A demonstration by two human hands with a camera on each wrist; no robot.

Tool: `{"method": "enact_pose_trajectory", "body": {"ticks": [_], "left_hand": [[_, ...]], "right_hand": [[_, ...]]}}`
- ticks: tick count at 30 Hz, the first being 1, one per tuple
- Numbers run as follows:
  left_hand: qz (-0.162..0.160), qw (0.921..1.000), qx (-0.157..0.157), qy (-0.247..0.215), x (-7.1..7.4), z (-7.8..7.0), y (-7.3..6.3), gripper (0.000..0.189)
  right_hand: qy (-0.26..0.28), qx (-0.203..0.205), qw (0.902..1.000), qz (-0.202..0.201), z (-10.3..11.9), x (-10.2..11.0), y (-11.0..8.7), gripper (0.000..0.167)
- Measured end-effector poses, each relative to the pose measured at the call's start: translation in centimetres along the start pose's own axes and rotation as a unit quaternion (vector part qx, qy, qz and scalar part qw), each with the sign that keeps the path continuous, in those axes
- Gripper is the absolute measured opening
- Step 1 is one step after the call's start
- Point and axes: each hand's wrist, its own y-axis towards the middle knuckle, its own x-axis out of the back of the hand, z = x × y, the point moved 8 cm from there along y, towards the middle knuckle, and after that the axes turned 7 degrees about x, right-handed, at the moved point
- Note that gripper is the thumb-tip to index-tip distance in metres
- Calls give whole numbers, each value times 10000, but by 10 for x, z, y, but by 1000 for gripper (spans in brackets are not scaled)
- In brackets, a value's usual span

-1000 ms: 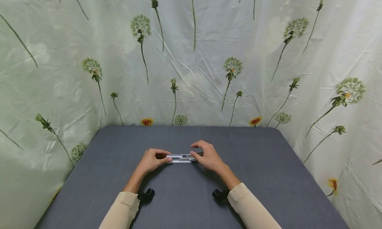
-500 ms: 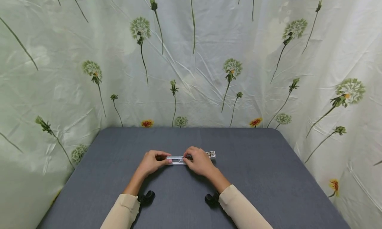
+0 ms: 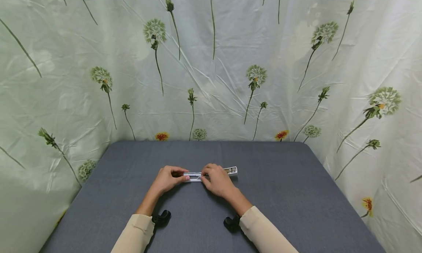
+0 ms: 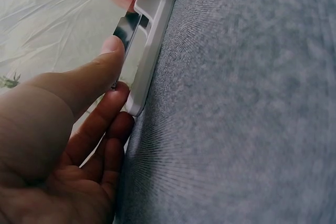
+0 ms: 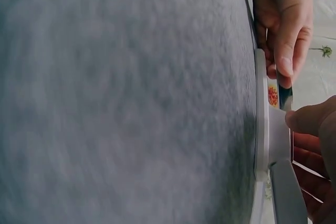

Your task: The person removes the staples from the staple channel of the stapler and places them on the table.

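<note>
A white and grey stapler point(image 3: 195, 179) lies on the table, its top cover point(image 3: 232, 170) swung back to the right. My left hand point(image 3: 169, 179) holds the left end of its metal staple channel point(image 4: 127, 29) between thumb and fingers. In the left wrist view the base point(image 4: 153, 45) runs along the cloth beneath that channel. From the right, my right hand point(image 3: 217, 180) pinches the stapler around its middle. Its thumb presses the near side of the channel in the right wrist view, where the grey cover point(image 5: 287, 195) extends away below. The inside of the channel is hidden by my fingers.
The table point(image 3: 280, 194) has a dark grey-blue cloth surface. A pale curtain point(image 3: 217, 81) printed with dandelions hangs behind it and at both sides. A black wrist camera mount sits on each forearm, close to the cuffs.
My right hand has moved left from the stapler's hinge end to its middle, leaving the folded-back cover visible to its right. My left hand keeps its hold in place.
</note>
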Motion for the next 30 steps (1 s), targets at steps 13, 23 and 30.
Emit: {"method": "enact_pose_trajectory", "body": {"ticks": [13, 23, 30], "left_hand": [[-59, 9999, 25, 88, 3, 0, 1, 21], [-103, 9999, 11, 58, -1, 3, -1, 20], [-153, 9998, -28, 77, 0, 2, 0, 19]], "right_hand": [[763, -407, 9949, -512, -5, -2, 2, 14], [905, -655, 9914, -687, -7, -4, 2, 11], [933, -555, 9923, -600, -9, -4, 6, 19]]}}
